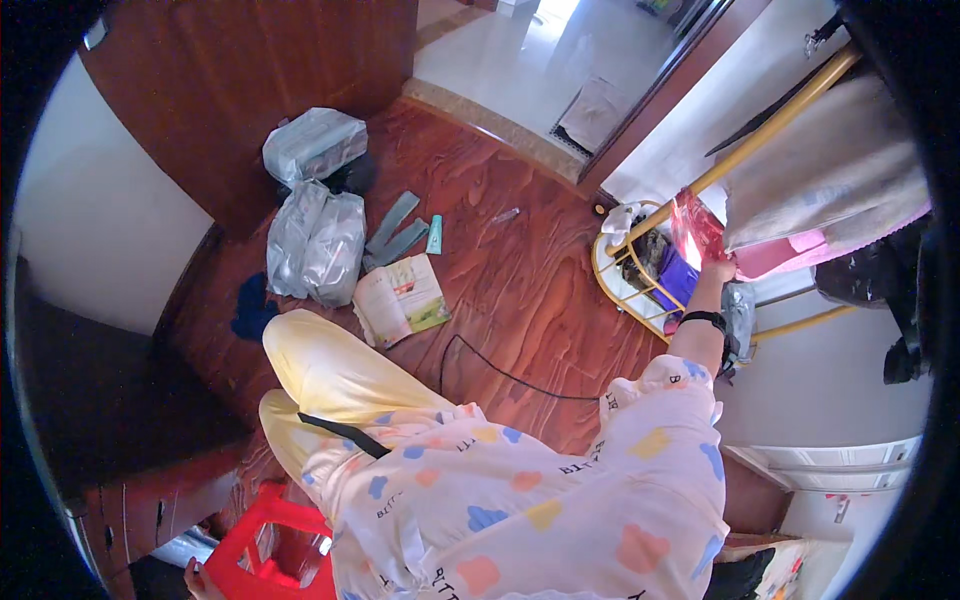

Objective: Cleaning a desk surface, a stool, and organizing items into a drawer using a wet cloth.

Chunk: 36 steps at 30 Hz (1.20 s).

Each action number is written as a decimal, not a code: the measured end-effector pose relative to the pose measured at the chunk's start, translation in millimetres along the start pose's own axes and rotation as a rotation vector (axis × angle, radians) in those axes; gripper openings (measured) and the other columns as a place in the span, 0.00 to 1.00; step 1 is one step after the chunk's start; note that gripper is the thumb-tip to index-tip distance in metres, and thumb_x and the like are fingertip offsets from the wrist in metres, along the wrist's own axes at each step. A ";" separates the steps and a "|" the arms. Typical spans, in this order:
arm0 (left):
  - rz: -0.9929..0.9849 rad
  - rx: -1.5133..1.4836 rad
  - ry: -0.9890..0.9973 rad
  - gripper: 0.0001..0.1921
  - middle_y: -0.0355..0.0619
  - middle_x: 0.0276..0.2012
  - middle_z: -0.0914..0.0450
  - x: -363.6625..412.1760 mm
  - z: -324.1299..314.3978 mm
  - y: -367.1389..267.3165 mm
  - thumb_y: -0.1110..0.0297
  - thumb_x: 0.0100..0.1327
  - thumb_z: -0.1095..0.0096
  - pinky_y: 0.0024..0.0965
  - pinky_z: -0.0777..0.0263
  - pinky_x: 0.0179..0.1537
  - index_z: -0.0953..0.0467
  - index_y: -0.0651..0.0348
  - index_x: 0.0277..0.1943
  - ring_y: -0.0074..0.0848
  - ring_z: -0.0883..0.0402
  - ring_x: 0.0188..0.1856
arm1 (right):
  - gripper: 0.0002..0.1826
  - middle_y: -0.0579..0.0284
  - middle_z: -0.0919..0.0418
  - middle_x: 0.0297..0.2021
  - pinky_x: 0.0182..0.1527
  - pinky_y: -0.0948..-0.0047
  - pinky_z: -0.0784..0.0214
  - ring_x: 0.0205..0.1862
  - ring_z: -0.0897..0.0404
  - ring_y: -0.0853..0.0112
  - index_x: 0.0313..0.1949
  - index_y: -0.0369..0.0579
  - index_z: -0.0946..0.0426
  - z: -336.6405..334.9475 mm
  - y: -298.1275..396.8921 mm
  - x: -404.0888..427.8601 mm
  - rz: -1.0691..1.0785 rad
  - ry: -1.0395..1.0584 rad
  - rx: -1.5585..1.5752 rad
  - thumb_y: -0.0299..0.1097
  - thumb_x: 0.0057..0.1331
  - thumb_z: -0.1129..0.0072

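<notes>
My right hand (720,268) reaches to a coat rack with yellow poles (765,124) and grips a shiny red plastic bag (694,221) there. Grey and pink cloth (825,187) hangs just beside that hand. A black band is on the right wrist. At the bottom left, my left hand (199,581) has its fingers on the edge of a red plastic stool (232,559); the palm is mostly cut off by the picture's rim. The rack's base basket (600,262) holds a purple item (677,279) and dark things.
On the wooden floor lie plastic-wrapped bundles (315,240), an open book (401,296), a green tube (434,235), grey-green strips (397,229), a dark blue cloth (253,306) and a black cable (510,373). Drawers stand at lower left. A doorway with a stone threshold (495,127) is at the top.
</notes>
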State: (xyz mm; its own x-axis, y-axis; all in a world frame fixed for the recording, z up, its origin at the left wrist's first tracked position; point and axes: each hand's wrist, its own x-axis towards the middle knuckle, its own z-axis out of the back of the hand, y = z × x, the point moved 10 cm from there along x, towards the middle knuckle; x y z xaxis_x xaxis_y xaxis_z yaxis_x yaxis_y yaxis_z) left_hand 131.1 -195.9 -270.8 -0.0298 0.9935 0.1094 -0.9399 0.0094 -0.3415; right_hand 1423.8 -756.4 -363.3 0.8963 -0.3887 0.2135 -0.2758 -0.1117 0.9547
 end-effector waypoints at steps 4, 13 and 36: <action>0.001 0.024 -0.014 0.12 0.52 0.43 0.20 -4.8 13.9 -7.1 0.71 0.65 0.41 0.36 0.30 0.50 0.22 0.66 0.49 0.38 0.23 0.45 | 0.28 0.44 0.22 0.51 0.49 0.56 0.25 0.50 0.20 0.55 0.55 0.43 0.28 2.7 2.7 -63.1 0.572 0.043 -0.988 0.52 0.64 0.47; -0.005 0.010 -0.022 0.11 0.52 0.42 0.20 -8.9 13.0 -3.8 0.71 0.65 0.40 0.36 0.30 0.49 0.22 0.66 0.48 0.38 0.23 0.45 | 0.32 0.40 0.21 0.49 0.49 0.58 0.25 0.50 0.19 0.54 0.54 0.41 0.27 62.4 -187.8 -142.5 -0.621 -0.105 0.105 0.55 0.60 0.41; 0.053 0.207 -0.185 0.10 0.51 0.40 0.20 -11.9 40.0 -84.4 0.67 0.58 0.35 0.45 0.33 0.54 0.18 0.56 0.42 0.47 0.25 0.50 | 0.11 0.61 0.21 0.32 0.35 0.73 0.27 0.33 0.23 0.73 0.44 0.45 0.23 -349.4 -146.8 -438.3 -0.269 0.917 -0.109 0.22 0.65 0.50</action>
State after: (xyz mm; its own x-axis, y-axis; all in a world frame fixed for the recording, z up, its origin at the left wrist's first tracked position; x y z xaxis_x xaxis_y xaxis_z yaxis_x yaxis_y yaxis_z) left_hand 197.2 -213.0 -205.9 -0.1240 0.9545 0.2713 -0.9843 -0.0838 -0.1551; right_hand 1192.8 -250.1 -524.6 0.8604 0.5092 0.0197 -0.0294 0.0110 0.9995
